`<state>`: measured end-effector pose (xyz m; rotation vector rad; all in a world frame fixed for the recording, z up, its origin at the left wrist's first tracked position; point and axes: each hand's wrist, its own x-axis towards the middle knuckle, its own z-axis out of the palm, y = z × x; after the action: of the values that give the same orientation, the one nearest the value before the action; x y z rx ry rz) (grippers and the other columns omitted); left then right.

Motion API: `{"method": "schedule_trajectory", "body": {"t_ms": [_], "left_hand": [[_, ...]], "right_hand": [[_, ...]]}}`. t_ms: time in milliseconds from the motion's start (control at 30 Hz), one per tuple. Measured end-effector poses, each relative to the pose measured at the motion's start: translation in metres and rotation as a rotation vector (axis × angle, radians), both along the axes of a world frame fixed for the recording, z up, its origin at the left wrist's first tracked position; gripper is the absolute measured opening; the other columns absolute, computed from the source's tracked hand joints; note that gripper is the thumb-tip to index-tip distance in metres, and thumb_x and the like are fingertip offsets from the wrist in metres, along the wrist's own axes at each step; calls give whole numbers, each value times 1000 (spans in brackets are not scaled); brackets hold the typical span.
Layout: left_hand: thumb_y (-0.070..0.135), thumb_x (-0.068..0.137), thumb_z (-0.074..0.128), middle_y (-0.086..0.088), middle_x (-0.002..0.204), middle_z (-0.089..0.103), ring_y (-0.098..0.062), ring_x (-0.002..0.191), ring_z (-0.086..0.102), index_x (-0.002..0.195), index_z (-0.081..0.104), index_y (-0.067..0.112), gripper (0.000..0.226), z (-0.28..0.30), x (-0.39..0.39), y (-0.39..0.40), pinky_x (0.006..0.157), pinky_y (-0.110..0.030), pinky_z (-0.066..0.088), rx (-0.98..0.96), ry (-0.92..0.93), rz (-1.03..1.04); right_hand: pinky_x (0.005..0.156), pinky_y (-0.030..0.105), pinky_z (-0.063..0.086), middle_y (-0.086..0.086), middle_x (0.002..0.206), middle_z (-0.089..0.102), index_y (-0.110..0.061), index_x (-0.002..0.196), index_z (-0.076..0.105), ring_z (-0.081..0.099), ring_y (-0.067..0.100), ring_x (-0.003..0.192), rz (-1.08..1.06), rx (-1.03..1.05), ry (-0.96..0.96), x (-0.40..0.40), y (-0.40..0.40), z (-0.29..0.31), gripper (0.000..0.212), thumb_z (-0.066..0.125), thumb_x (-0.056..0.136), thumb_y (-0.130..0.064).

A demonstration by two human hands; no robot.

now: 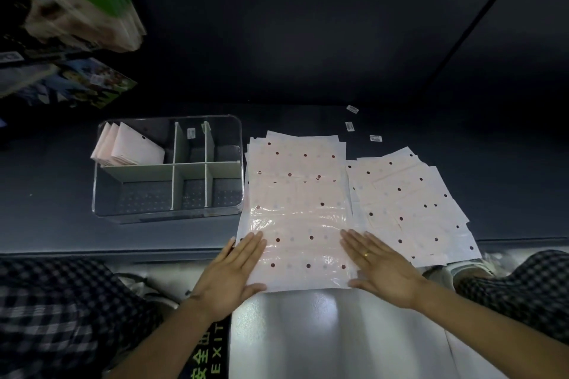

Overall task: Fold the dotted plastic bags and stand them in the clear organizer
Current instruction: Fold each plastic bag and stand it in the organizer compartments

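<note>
A pale pink dotted plastic bag (303,243) lies flat on top of a stack, its near end hanging over the dark shelf's front edge. My left hand (234,274) presses flat on the bag's near left corner, fingers straight. On the near right edge my right hand (378,268) also lies flat, wearing a ring. A second spread pile of dotted bags (409,203) sits to the right. The clear organizer (167,212) stands at left with white dividers; several folded bags (129,148) stand in its back left compartment.
The dark shelf (46,194) carries small white labels (375,138) behind the bags. Packaged goods (77,9) hang at the upper left. Below the shelf edge lies a shiny floor with a green EXIT marking (212,348). My checkered trouser legs (61,301) flank the view.
</note>
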<state>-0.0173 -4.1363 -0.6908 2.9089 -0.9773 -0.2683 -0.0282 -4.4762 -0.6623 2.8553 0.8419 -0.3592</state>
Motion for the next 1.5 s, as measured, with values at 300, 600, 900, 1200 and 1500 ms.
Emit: {"method": "schedule_trajectory", "body": {"t_ms": [300,600,900,1200,1500], "left_hand": [[41,85,56,-6,115,68,-22,103,66,105,71,11,39,11,13,-16,83,-40,55,-286,-100,115],[46,86,61,4,132,53,-15,125,45,124,61,21,45,9,24,-19,103,-28,33,-417,115,240],[57,74,69,14,107,67,-8,98,60,115,62,34,48,23,39,-16,82,-26,48,-531,363,510],[32,91,59,4,141,45,-14,129,41,141,38,20,55,28,28,-38,93,-29,43,-689,88,591],[47,84,64,-9,148,39,-32,136,36,137,49,15,64,17,12,-55,108,-51,30,-230,-16,38]], "right_hand": [[67,23,55,0,90,70,-15,86,73,68,18,77,-47,349,-198,30,55,1,34,89,56,-20],[61,23,52,-1,82,69,-13,82,72,64,17,73,-69,267,-119,43,62,3,17,80,67,-8],[75,15,36,-5,88,60,-21,93,55,46,2,85,-269,592,311,54,42,40,11,46,98,-21],[85,31,40,1,107,64,-16,116,58,49,22,107,-469,423,127,94,52,27,23,45,98,-23],[99,31,36,2,128,51,-19,130,50,43,21,119,-389,392,214,103,85,17,42,60,90,-29]]}}
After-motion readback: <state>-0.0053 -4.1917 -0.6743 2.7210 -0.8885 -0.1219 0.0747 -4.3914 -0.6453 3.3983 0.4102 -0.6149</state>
